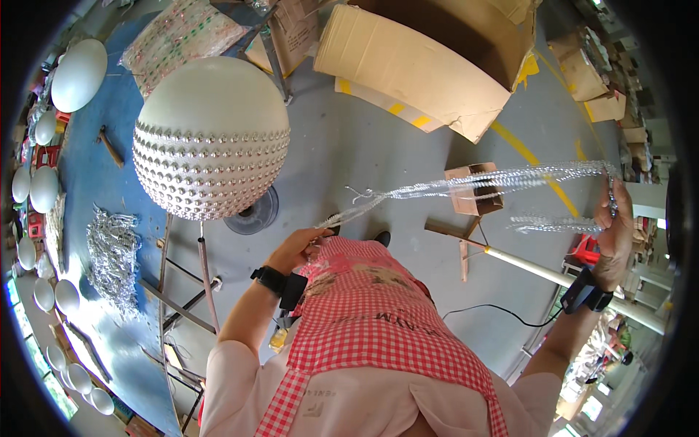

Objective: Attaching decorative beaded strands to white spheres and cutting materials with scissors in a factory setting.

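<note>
A long bundle of clear bead strands (466, 183) stretches between my two hands above the grey floor. My left hand (297, 246) pinches its near end just above my red checked apron (378, 313). My right hand (613, 218) grips the far end, raised high at the right, with more strands (546, 224) hanging below it. A big white sphere (211, 138), its lower half covered in rows of shiny beads, stands on a thin stand to the left of my left hand.
A blue table (109, 218) at left carries a heap of bead strands (113, 258) and several white half-domes (79, 73). Cardboard boxes (422, 58) lie on the floor beyond. A small open box (473, 189), a white pole (553, 277) and a black cable (495, 312) lie at right.
</note>
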### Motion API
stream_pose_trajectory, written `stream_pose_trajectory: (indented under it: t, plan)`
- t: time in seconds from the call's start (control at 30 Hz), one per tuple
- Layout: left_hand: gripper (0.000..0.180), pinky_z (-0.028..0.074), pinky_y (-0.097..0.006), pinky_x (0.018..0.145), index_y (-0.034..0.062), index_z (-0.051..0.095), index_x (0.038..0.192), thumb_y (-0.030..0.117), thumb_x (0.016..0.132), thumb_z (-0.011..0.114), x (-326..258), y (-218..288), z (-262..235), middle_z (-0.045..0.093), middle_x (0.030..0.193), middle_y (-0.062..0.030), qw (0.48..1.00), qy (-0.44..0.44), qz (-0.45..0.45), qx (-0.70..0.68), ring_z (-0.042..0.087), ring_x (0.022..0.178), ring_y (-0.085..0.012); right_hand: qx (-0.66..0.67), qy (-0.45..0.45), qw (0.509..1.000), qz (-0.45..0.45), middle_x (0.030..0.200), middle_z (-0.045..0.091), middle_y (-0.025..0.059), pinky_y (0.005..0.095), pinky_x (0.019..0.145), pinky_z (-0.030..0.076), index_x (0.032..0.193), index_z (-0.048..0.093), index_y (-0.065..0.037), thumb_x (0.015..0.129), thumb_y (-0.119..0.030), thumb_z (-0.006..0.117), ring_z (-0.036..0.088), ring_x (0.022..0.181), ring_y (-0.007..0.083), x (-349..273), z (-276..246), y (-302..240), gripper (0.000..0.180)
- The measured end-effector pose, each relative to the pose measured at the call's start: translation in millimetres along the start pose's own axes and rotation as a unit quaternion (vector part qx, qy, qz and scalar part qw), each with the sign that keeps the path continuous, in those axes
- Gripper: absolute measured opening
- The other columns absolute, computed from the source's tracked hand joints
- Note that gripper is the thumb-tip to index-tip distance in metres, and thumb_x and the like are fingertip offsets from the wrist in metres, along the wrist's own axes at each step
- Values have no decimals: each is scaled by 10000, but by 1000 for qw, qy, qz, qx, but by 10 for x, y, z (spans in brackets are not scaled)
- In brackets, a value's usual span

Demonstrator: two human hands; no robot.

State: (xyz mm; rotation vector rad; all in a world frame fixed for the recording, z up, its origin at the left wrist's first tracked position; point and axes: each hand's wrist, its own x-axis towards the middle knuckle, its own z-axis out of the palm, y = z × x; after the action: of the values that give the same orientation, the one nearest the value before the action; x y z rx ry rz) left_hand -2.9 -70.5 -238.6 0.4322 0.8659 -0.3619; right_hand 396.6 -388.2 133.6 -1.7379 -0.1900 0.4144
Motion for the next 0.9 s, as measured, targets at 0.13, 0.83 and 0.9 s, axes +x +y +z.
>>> stream_pose_trajectory:
  t: [0.13, 0.83, 0.9]
  plan:
    - [295, 373, -218, 511, 9, 550, 1152, 235, 966, 510, 157, 83, 412, 578, 883, -70, 994, -96, -27, -51, 404, 563, -72, -49, -41, 997, 37, 666, 511, -26, 188, 434, 239, 1117, 577, 0, 866, -261, 649, 334, 463, 39, -115, 371, 136, 370]
    - [250, 514, -307, 783, -7, 567, 1093, 197, 960, 513, 743, 23, 1832, 568, 857, -47, 973, -167, 57, -146, 576, 759, -146, -151, -584, 777, 177, 755, 601, 73, 282, 651, 440, 1015, 596, -4, 916, -301, 585, 522, 702, 107, -783, 1011, 1929, 314]
    - [206, 508, -291, 750, -15, 563, 1118, 93, 953, 501, 578, -15, 1831, 555, 860, -40, 970, -195, 78, -127, 546, 711, -117, -164, -605, 751, 209, 784, 610, 83, 284, 690, 444, 1032, 597, -2, 917, -300, 585, 529, 740, 110, -707, 936, 2133, 320]
